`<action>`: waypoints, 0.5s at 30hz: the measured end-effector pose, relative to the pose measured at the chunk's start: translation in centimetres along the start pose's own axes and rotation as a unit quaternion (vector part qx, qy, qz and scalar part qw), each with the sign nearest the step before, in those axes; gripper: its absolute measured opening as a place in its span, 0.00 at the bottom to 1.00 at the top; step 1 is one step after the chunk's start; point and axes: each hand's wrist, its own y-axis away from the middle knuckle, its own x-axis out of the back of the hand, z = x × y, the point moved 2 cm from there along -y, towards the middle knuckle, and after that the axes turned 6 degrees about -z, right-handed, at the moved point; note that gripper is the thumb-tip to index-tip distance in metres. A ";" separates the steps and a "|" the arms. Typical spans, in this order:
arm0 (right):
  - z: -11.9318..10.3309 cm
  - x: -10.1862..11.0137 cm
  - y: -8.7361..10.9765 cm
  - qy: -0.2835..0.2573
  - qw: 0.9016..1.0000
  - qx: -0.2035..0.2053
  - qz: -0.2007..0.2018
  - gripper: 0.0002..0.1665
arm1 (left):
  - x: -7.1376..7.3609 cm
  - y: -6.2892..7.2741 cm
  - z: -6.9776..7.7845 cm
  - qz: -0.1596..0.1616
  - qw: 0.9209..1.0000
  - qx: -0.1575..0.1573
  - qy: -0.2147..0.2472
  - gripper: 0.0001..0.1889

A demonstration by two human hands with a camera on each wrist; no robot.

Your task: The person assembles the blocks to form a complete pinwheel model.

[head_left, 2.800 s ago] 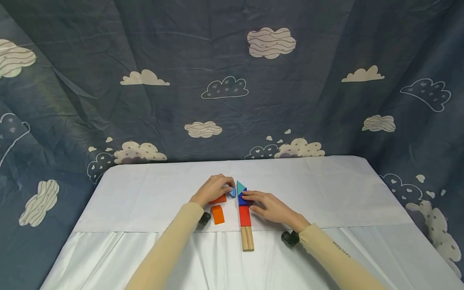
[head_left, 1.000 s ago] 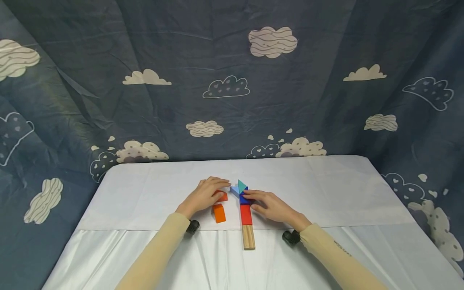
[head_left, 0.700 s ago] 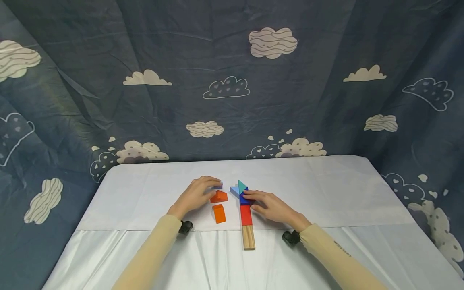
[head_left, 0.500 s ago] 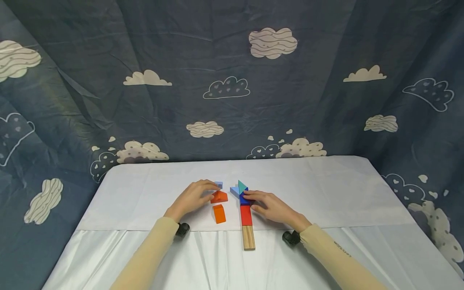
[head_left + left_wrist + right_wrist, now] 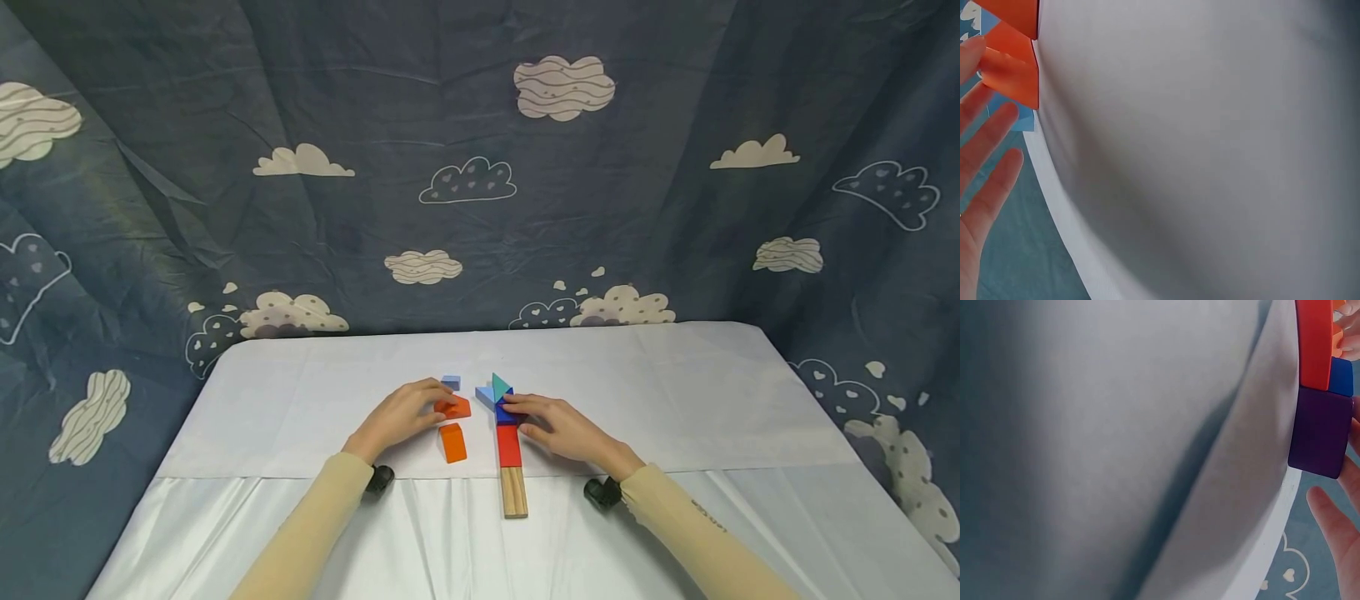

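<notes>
My left hand (image 5: 397,417) is at an orange-red roof-shaped block (image 5: 457,408), thumb and forefinger close about it and the other fingers spread straight in the left wrist view; the contact is hard to make out. My right hand (image 5: 562,425) rests its fingertips on a dark blue block (image 5: 506,415) in a row of blocks, fingers fairly straight. In the right wrist view those fingers touch a dark purple block (image 5: 1320,432). The row has a teal triangle (image 5: 500,386) at its far end, then a red block (image 5: 509,447) and a bare wood block (image 5: 514,493). A light blue triangle (image 5: 484,397) adjoins its left.
An orange block (image 5: 453,442) lies nearer me than the roof-shaped one. Beyond it sits a small light blue block (image 5: 451,382). A white cloth (image 5: 637,375) covers the table, backed by a dark curtain (image 5: 637,225) with cloud prints.
My left hand leaves the light blue triangle beside the row, moves left past the small light blue block, then drops nearer me to the orange-red block. My right hand stays at the row.
</notes>
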 end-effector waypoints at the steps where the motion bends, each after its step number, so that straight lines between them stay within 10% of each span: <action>1: 0.0 0.0 0.0 0.000 1.000 0.001 0.000 0.25 | 0.0 -0.1 0.0 0.004 1.000 -0.006 -0.005 0.14; 15: -0.2 0.1 0.1 0.001 1.000 -0.002 0.000 0.24 | -0.6 -0.8 0.4 0.024 0.998 -0.026 -0.052 0.10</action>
